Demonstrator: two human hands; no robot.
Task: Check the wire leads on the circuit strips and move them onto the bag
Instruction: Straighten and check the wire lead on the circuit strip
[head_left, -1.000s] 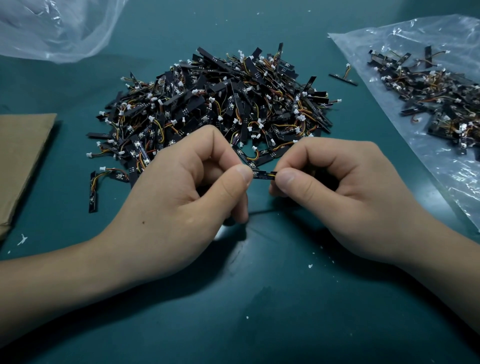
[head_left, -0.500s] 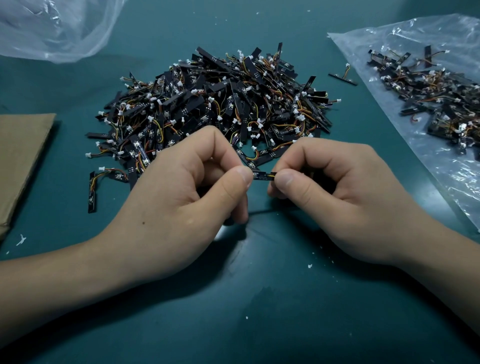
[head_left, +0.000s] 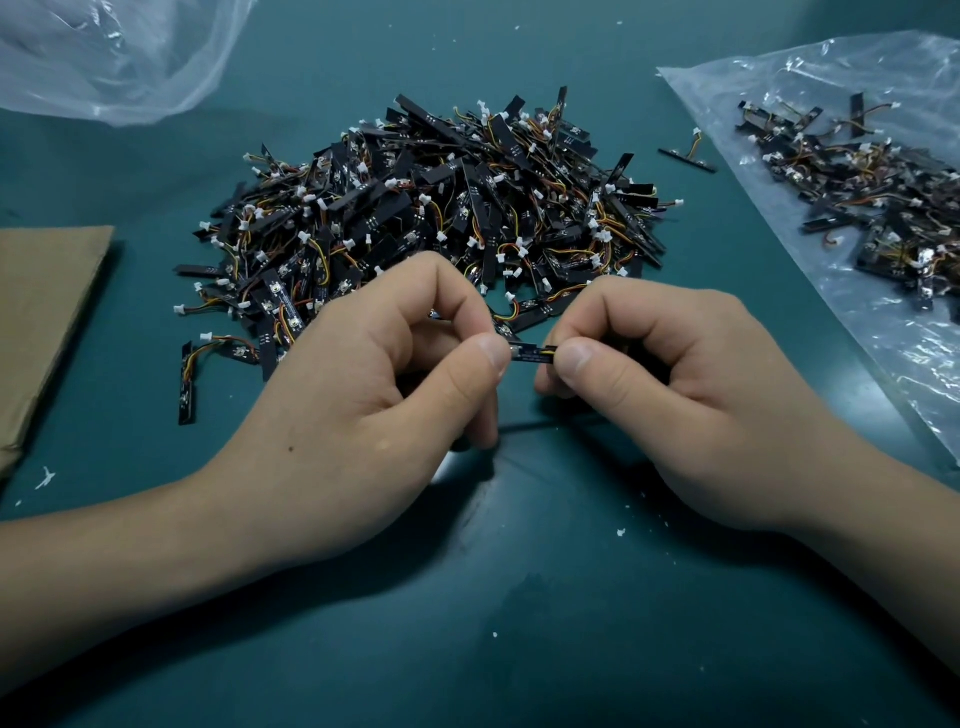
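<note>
Your left hand (head_left: 358, 395) and right hand (head_left: 670, 384) both pinch one black circuit strip (head_left: 531, 354) between thumb and curled fingers, just before the pile (head_left: 426, 218).

I record the table surface (head_left: 519, 649) as smooth, faintly glossy. The pile of circuit strips (head_left: 431, 208) and the held strip (head_left: 530, 355): matt black boards, plastic-sheathed wires. Right of the pile, the bag (head_left: 831, 67) is glossy, crinkled clear plastic film; left of it, matt brown cardboard (head_left: 47, 312).
</note>
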